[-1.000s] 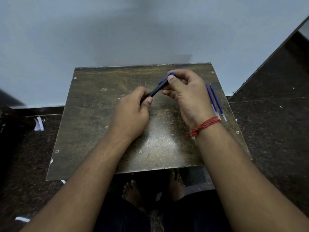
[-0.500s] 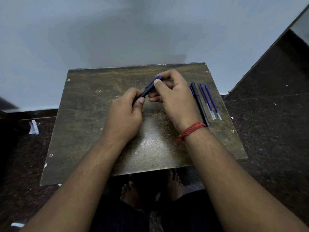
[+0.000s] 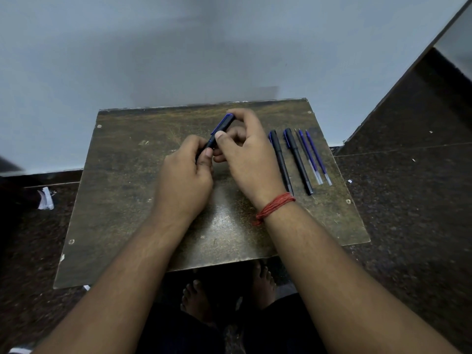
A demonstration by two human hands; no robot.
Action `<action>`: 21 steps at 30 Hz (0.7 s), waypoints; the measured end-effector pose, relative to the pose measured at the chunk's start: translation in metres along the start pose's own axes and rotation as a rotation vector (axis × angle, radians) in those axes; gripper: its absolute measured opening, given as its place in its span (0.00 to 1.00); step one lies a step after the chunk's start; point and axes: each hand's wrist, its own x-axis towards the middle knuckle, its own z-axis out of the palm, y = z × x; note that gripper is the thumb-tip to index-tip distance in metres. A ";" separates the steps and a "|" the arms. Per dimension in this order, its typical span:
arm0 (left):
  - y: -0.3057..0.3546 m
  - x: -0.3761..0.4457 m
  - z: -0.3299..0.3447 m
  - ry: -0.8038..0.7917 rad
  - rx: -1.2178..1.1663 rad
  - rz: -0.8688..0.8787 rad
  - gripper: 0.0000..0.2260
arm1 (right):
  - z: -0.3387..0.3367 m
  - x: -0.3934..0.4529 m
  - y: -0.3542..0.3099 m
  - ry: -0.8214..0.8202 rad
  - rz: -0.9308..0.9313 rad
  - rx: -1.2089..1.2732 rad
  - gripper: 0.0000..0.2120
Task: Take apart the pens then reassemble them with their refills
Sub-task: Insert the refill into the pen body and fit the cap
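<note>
Both hands are working one pen (image 3: 220, 132) above the bench (image 3: 122, 200) centre. Left hand (image 3: 184, 180) is gripping the lower barrel end, fingers (image 3: 208, 152) curled tight round it; tip end is hidden inside the fist. Right hand (image 3: 249, 159) is pinching the upper, blue-clipped end, thumb on the near side, forefinger hooked over the top.

Key relation: pen's long axis is running diagonally, low-left to high-right, straight from the left fingers to the right fingers. Both hands are on it; neither is nearer. Judgement: next move is prob. a pull or twist apart along that axis. Cannot tell whether cap or barrel joint is parting; no gap visible.

Beyond the right fingers, to their right and apart from the hand: two whole pens (image 3: 281, 159) lying roughly parallel, then approx. three thin refills (image 3: 310, 157) just beside them, all angled the opposite way to the held pen. Right wrist is wearing a red thread (image 3: 274, 206).

Risk, as judged: small parts rolling off the bench edge.
</note>
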 end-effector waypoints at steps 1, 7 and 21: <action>0.001 0.000 0.000 0.000 -0.004 -0.001 0.05 | 0.001 0.000 0.000 0.010 0.003 -0.001 0.15; 0.007 -0.002 0.004 -0.095 0.057 0.046 0.07 | -0.006 0.003 -0.002 0.052 0.009 -0.207 0.20; 0.008 -0.004 0.005 -0.164 0.355 -0.058 0.08 | -0.012 0.001 -0.006 -0.140 0.013 -0.740 0.11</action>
